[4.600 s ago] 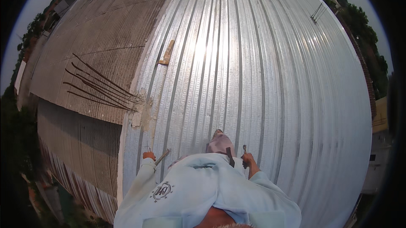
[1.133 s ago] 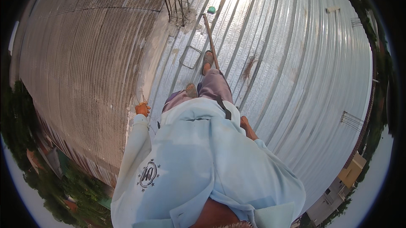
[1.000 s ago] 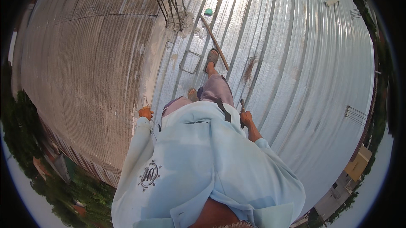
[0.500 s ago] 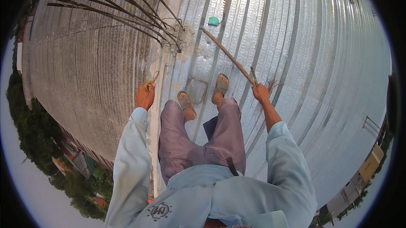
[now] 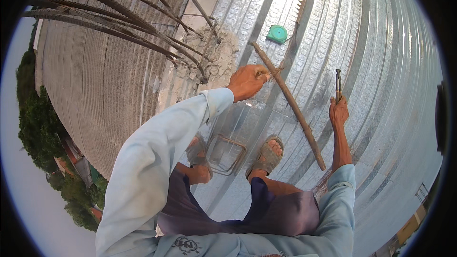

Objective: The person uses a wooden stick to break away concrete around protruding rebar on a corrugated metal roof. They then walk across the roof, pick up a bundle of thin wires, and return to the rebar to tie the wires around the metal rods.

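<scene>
My left hand [image 5: 247, 82] reaches across to the middle, its thumb and fingers pinching a thin, looped tie wire [image 5: 275, 70]. That wire overlaps the upper part of a brown wooden stick [image 5: 293, 103]; whether the two touch I cannot tell. The stick slants over the ribbed metal decking [image 5: 304, 61], its far end left of its near end. Over on the right, my right hand [image 5: 339, 109] is closed round the handles of pincers [image 5: 338, 81], whose head points away from me. A bent steel stirrup [image 5: 228, 138] lies between my sandaled feet.
Several rebars [image 5: 128, 19] stick up from rough concrete [image 5: 216, 59] at the far left, beside a corrugated grey roof [image 5: 109, 71]. A green tape measure [image 5: 277, 34] sits on the decking beyond the stick. Loose thin wires [image 5: 323, 183] lie near my right knee.
My left hand has swung right and forward with the wire. My right hand has let go of the stick, moved right and kept the pincers. I have crouched lower.
</scene>
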A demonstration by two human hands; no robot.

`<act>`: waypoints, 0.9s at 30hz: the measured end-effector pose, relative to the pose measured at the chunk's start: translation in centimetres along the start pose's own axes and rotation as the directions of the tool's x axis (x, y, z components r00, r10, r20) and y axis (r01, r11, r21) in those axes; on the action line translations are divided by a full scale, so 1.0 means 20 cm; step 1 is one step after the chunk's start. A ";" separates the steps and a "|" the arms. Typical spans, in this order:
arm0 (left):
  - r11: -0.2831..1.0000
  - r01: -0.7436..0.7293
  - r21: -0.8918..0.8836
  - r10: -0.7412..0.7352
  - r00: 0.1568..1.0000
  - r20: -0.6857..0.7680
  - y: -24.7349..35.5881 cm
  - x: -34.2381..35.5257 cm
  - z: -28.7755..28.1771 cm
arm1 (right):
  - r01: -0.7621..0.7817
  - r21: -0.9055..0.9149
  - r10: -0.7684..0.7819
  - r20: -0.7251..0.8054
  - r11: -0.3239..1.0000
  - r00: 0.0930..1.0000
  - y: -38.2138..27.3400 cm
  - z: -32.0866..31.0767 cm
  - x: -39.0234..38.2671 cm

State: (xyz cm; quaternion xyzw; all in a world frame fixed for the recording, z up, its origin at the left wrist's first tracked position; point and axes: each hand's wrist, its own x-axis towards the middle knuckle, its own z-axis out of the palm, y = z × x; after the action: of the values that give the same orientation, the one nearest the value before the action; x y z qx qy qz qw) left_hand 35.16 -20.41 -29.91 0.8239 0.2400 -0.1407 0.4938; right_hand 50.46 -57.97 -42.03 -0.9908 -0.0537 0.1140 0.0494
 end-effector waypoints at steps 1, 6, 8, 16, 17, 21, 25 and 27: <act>1.000 0.030 -0.011 -0.029 0.999 0.044 -0.04 0.03 0.00 | -0.011 0.006 0.011 -0.032 1.000 0.999 0.03 0.06 -0.03; 0.876 0.151 -0.458 -0.045 0.971 0.234 -0.32 0.21 -0.01 | -0.043 0.036 0.047 -0.114 0.998 0.992 0.01 0.28 -0.13; 0.857 0.247 -0.453 -0.116 0.947 0.298 -0.28 0.18 -0.10 | -0.057 0.027 0.060 -0.107 0.998 0.992 -0.05 0.30 -0.16; 0.864 0.230 -0.447 -0.033 0.914 0.405 -0.12 -0.01 -0.24 | 0.351 0.347 -0.215 -0.374 0.870 0.902 -0.55 -0.03 -0.33; 0.860 0.203 -0.467 0.031 0.895 0.445 -0.12 -0.01 -0.23 | 0.523 0.405 -0.322 -0.467 0.750 0.823 -0.71 -0.17 -0.38; 0.846 0.202 -0.493 0.100 0.849 0.519 -0.15 -0.07 -0.26 | 0.885 0.324 -0.789 -0.419 0.333 0.450 -1.19 -0.40 -0.47; 0.916 0.175 -0.362 0.041 0.855 0.517 -0.18 -0.15 -0.34 | 0.568 0.672 -0.730 -0.060 0.475 0.681 -1.16 -0.35 -0.43; 0.887 0.251 -0.387 0.013 0.825 0.564 -0.25 -0.20 -0.36 | 0.510 0.659 -0.653 -0.037 0.553 0.756 -1.08 -0.33 -0.43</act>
State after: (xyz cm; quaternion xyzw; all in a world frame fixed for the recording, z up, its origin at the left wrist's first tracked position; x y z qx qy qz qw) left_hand 29.10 -13.11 -28.40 0.5953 0.1654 -0.3450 0.7066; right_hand 41.56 -38.28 -31.30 -0.8201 -0.3434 0.2068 0.4084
